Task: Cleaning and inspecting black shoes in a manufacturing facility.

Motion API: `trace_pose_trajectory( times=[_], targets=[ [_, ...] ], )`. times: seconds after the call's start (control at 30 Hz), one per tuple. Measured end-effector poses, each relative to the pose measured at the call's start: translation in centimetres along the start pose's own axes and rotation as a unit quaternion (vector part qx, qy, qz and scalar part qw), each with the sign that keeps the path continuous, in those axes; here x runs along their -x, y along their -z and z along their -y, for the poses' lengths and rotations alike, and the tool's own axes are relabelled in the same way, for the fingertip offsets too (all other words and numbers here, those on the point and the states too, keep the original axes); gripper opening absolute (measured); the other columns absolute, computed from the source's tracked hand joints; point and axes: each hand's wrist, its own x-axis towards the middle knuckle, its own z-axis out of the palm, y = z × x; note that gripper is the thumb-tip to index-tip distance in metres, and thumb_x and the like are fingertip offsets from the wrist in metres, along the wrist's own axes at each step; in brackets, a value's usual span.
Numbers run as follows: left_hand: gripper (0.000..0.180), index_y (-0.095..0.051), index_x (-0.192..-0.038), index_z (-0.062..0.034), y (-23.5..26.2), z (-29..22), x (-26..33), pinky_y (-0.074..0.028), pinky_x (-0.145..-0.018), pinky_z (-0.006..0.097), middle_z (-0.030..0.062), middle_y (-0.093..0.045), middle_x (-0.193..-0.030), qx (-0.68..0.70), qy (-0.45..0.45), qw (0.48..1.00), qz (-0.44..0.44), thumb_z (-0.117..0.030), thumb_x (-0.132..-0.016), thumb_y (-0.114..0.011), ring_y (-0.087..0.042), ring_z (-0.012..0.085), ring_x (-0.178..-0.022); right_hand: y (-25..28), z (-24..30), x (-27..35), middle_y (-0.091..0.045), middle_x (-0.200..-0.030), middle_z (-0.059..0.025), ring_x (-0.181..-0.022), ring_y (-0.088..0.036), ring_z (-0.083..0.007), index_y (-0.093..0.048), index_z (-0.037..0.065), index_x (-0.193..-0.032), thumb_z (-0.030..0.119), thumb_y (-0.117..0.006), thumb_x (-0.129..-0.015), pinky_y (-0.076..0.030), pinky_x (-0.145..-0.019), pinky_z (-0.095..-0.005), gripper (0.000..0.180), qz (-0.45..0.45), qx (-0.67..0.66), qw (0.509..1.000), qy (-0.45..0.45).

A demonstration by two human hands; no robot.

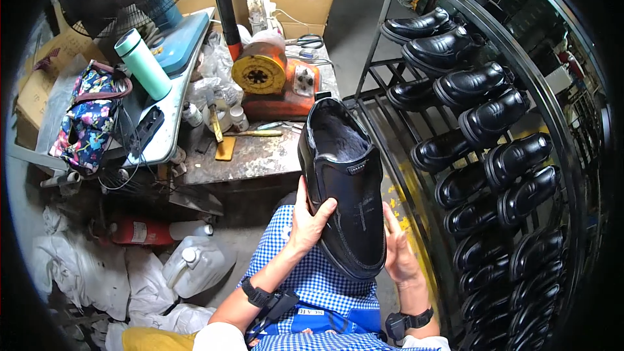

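Grasping, in the head view, a smooth black leather slip-on shoe (351, 205) with the bare left hand (305, 227), with thumb pressed onto the upper and fingers wrapped along the left side toward the sole. Holding it above a blue-and-white checked cloth apron (274, 237) spread over the lap, near a scuffed grey workbench (263, 156). Tilted with the upper facing the camera, with heel away and rounded toe pointing back toward the body and slightly to the right. Lined inside with dark grey, fuzzy-looking material, visible through the open mouth. Fitted with a short black pull tab (323, 95) at the heel and a small rectangular ornament with pale dots (357, 169) at the front edge of the opening. Seamed around the toe with a curved line of stitching and marked on the upper with faint lighter streaks, too indistinct to tell as scuffs or reflections.

Placing the bare right hand (403, 260) at the shoe's right edge near the toe, with fingers loosely bent and partly hidden; cannot tell whether gripping. Wearing a black strap (257, 294) on each wrist.

Facing an orange machine with a round yellow wheel (260, 75) on the bench, and, farther left, a mint-green cylindrical bottle (144, 65) near a dark floral cloth bag (88, 117). Flanked on the right by a dark metal rack (379, 28) bearing rows of shiny black leather shoes (497, 117).
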Motion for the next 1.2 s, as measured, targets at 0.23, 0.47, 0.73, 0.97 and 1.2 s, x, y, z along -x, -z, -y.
trace_pose_trajectory(
  times=[0.23, 0.47, 0.73, 0.97, 1.2],
  targets=[
    [0.09, -0.008, -0.136, 0.0028, 1.2, 0.6, 1.7, -0.029, -0.099, 0.031, 0.0175, -0.032, -0.132, -0.005, 0.009, 0.999, 0.037, -0.033, -0.077, -0.065, -0.035, 0.0229, -0.12, -1.5, -0.2, 0.2, -0.047, -0.122, -0.0157, -0.11, -0.048, -0.0191, -0.032, -0.008, -0.127, -0.001, -0.066, -0.072, -0.037, -0.095, -0.0308, 0.066, -0.04, 0.046, 0.998, -0.028],
    [0.074, -0.026, -0.133, -0.002, 2.3, -2.0, 0.9, -0.028, -0.099, 0.037, 0.0159, -0.033, -0.13, -0.099, -0.197, 0.974, -0.055, -0.02, -0.073, -0.065, -0.034, 0.0271, -0.121, -0.3, 0.1, 1.0, -0.048, -0.119, -0.0145, -0.108, -0.049, -0.0204, -0.035, -0.005, -0.128, 0.003, -0.078, -0.058, -0.038, -0.093, -0.0293, 0.082, -0.159, 0.418, 0.874, 0.191],
    [0.045, -0.053, -0.098, -0.0025, -0.7, -7.4, 1.1, -0.037, -0.081, 0.034, 0.0097, -0.053, -0.094, -0.455, -0.294, 0.84, -0.027, -0.017, -0.06, -0.073, -0.048, 0.0251, -0.092, -0.8, 0.9, 1.0, -0.05, -0.111, -0.0228, -0.101, -0.053, -0.0341, -0.04, -0.006, -0.123, 0.007, -0.079, -0.054, -0.044, -0.085, -0.0351, 0.08, -0.195, 0.615, 0.712, 0.278],
    [0.048, -0.036, -0.108, 0.001, -0.8, -4.8, 0.6, -0.046, -0.069, 0.023, 0.0121, -0.06, -0.09, -0.096, 0.001, 0.993, -0.073, -0.016, -0.076, -0.068, -0.057, 0.0108, -0.076, 1.5, -1.4, 1.3, -0.051, -0.11, -0.0251, -0.094, -0.054, -0.0404, -0.042, -0.006, -0.12, 0.011, -0.079, -0.054, -0.045, -0.081, -0.0411, 0.078, -0.194, 0.674, 0.626, 0.34],
    [0.017, -0.062, -0.076, 0.0036, -2.9, -3.2, 1.9, -0.044, -0.051, 0.024, 0.0032, -0.061, -0.063, -0.168, 0.015, 0.985, 0.021, -0.013, -0.081, -0.061, -0.055, 0.0067, -0.059, 7.2, -4.6, 1.8, -0.038, -0.125, -0.0223, -0.113, -0.041, -0.0369, -0.026, -0.001, -0.13, 0.019, -0.083, -0.049, -0.038, -0.091, -0.0415, 0.101, -0.115, 0.654, 0.697, 0.272]
  ],
)
